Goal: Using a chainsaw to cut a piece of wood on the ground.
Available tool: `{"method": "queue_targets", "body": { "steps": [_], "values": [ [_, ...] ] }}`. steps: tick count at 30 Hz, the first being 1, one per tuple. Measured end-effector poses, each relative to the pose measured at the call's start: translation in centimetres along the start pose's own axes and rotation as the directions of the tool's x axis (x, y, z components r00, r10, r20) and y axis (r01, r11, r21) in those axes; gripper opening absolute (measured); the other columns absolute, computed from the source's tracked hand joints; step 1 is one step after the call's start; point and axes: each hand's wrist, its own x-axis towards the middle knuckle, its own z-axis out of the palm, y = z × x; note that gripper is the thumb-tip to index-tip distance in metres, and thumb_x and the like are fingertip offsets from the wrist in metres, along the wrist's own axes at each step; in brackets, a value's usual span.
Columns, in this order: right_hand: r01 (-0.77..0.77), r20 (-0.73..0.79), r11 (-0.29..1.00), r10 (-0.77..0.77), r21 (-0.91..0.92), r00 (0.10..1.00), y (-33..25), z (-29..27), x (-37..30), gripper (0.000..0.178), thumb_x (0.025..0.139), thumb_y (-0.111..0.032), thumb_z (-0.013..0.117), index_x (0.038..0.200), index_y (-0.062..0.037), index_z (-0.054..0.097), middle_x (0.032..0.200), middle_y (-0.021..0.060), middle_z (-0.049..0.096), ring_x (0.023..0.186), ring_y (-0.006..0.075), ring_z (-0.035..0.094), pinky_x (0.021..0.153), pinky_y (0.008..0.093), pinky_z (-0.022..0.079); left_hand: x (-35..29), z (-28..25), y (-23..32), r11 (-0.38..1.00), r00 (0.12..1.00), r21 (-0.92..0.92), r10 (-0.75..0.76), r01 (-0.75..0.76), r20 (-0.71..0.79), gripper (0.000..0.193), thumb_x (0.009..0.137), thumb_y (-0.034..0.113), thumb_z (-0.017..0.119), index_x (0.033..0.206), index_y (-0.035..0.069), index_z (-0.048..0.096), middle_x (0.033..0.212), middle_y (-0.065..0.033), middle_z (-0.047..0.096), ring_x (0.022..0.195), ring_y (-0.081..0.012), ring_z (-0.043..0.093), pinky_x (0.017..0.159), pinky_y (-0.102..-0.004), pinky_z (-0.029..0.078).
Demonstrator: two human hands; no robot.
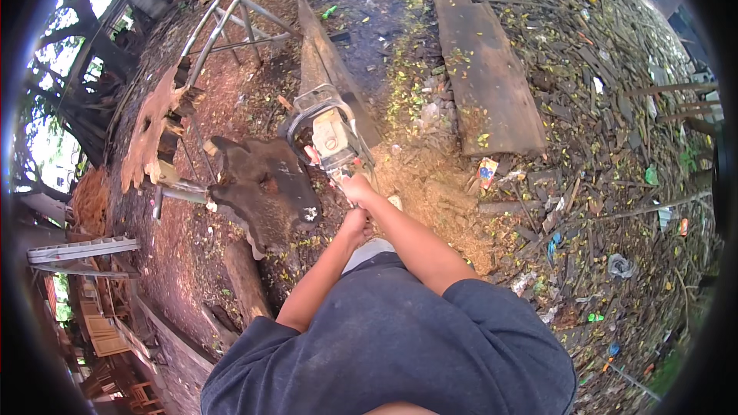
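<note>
The right hand [356, 187] is closed around the rear handle of a chainsaw [332, 138], which is stretched out in front of the person above the ground. The left hand [354, 224] is lower and closer to the body; its fingers are curled, but what it holds I cannot tell, because the right forearm covers it. The saw has a pale body and a grey tubular handle bent over it. Its front end lies against a long grey wooden beam [327, 54]. Just left of the saw there is a dark, irregular wood slab [265, 184]. Sawdust [430, 192] covers the ground at the right, and a wide weathered plank [484, 61] lies further away.
</note>
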Motion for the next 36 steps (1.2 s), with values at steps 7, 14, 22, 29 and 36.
{"method": "queue_targets", "body": {
  "steps": [7,14,22,29,36],
  "values": [
    [-0.006,0.016,1.0,0.006,0.001,1.0,0.1,0.3,-1.2,0.048,0.094,-0.031,0.047,0.07,0.0093,0.06,0.058,0.0161,0.058,0.045,0.0239,0.056,0.045,0.0408,0.042,0.4,-0.6,-1.0,0.999,0.999,-0.044,-0.021,0.02,-0.031,0.015,0.087,0.012,0.047,0.073,0.016,0.042,0.06,0.0042,0.033,0.042,-0.007,0.022,0.039,-0.0255,0.016],
    [-0.033,0.019,0.999,0.033,-0.005,0.999,0.1,0.1,-2.1,0.049,0.095,-0.031,0.046,0.071,0.0089,0.061,0.057,0.0156,0.058,0.045,0.0234,0.056,0.045,0.0409,0.042,1.4,-1.6,-2.4,0.998,1.0,-0.057,-0.017,0.017,0.004,0.018,0.087,0.013,0.048,0.071,0.016,0.041,0.058,0.0045,0.033,0.04,-0.0068,0.022,0.037,-0.025,0.015],
    [-0.013,-0.014,1.0,0.013,-0.022,1.0,1.5,0.2,-1.1,0.049,0.095,-0.031,0.046,0.07,0.0087,0.06,0.057,0.0153,0.058,0.044,0.0229,0.055,0.044,0.0405,0.041,1.8,-1.1,-2.9,1.0,1.0,-0.027,-0.016,0.016,-0.007,0.021,0.088,0.015,0.048,0.068,0.018,0.04,0.057,0.0055,0.033,0.04,-0.0067,0.023,0.038,-0.0255,0.016],
    [-0.022,-0.009,0.998,0.021,-0.066,1.0,2.0,0.6,-1.4,0.05,0.096,-0.032,0.046,0.07,0.0071,0.062,0.058,0.0151,0.059,0.048,0.0237,0.058,0.049,0.0411,0.044,2.3,-2.0,-3.9,0.998,1.0,-0.063,-0.013,0.014,0.016,0.02,0.087,0.013,0.047,0.069,0.017,0.041,0.058,0.0054,0.032,0.042,-0.0069,0.023,0.038,-0.0255,0.016],
    [-0.01,-0.03,0.996,0.008,-0.087,1.0,3.0,0.5,-1.8,0.05,0.095,-0.034,0.046,0.071,0.0067,0.062,0.059,0.0156,0.06,0.049,0.0248,0.058,0.051,0.0413,0.045,2.0,-1.6,-4.6,0.999,1.0,-0.05,-0.023,0.022,-0.003,0.017,0.086,0.007,0.045,0.071,0.015,0.041,0.059,0.0037,0.033,0.043,-0.0077,0.024,0.039,-0.0261,0.016]
  ]
}}
